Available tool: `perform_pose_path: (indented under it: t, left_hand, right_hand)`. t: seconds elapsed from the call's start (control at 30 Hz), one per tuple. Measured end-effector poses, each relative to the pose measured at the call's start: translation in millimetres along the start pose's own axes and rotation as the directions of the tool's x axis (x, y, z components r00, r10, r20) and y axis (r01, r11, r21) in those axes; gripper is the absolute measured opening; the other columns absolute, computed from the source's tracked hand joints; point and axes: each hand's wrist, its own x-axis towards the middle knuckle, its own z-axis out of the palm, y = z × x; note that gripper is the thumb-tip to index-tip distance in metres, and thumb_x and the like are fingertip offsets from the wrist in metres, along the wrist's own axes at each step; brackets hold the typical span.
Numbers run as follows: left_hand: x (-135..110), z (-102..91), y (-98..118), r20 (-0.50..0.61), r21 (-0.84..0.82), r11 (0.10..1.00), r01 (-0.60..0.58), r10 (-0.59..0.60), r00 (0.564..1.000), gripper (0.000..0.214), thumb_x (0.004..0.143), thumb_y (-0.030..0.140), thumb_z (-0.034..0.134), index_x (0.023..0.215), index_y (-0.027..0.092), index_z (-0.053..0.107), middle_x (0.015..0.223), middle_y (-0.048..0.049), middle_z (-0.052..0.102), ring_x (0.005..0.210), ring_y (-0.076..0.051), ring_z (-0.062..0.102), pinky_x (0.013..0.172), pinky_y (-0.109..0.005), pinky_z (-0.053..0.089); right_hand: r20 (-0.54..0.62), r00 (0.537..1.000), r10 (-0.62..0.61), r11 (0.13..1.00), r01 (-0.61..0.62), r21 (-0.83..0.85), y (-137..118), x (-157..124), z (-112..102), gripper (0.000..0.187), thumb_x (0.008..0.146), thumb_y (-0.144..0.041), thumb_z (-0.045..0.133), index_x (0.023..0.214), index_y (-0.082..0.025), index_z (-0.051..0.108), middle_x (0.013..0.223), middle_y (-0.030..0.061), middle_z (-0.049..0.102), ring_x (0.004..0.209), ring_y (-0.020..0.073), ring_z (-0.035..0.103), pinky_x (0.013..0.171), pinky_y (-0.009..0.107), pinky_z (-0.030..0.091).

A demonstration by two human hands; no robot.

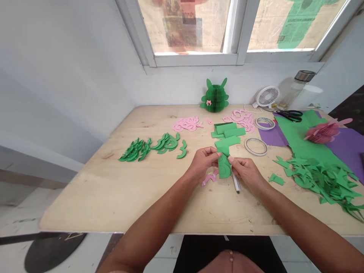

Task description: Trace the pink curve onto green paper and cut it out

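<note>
Between my two hands is a green paper strip (224, 168) with a curved outline on its face. My left hand (205, 161) pinches its upper left edge. My right hand (243, 167) has its fingers closed at the strip's right edge. Under the right fingers a white pen (236, 182) lies on the table. A pink scalloped paper piece (209, 178) lies below my left hand. Just beyond the hands are folded green paper strips (231, 131), stacked loosely.
Left are green cut-out piles (138, 149); pink cut-outs (187, 124) lie behind. At right are tape rolls (256, 147), green scraps (324, 182), black scissors (290, 115) and a pink paper ornament (322, 132). A green honeycomb figure (215, 98), small fan (266, 96) and bottle (292, 91) stand by the wall.
</note>
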Motion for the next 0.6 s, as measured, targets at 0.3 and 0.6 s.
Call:
perform_pose_path:
  t: [0.3, 0.6]
  left_hand:
    - [-0.1, -0.8, 0.8, 0.006, 0.004, 1.0, -0.007, 0.007, 1.0, 0.026, 0.061, 0.03, 0.074, 0.062, 0.015, 0.054, 0.057, 0.002, 0.057, 0.051, -0.009, 0.053, 0.056, -0.025, 0.046]
    - [1.3, -4.6, 6.0, -0.052, 0.037, 0.999, -0.04, 0.042, 0.998, 0.027, 0.06, 0.032, 0.074, 0.061, 0.016, 0.053, 0.058, 0.0013, 0.059, 0.052, -0.01, 0.054, 0.056, -0.025, 0.046]
  right_hand:
    - [0.002, 1.0, 0.012, 1.0, -0.012, -0.01, -2.2, -0.3, 0.1, 0.057, 0.078, -0.064, 0.054, 0.047, -0.021, 0.033, 0.045, -0.0066, 0.026, 0.045, 0.0079, 0.02, 0.047, 0.027, 0.014]
    - [-0.005, 0.998, 0.057, 0.998, -0.057, -0.015, -4.4, -1.1, 0.4, 0.055, 0.077, -0.066, 0.053, 0.05, -0.019, 0.043, 0.045, -0.0066, 0.028, 0.044, 0.0083, 0.02, 0.045, 0.027, 0.013]
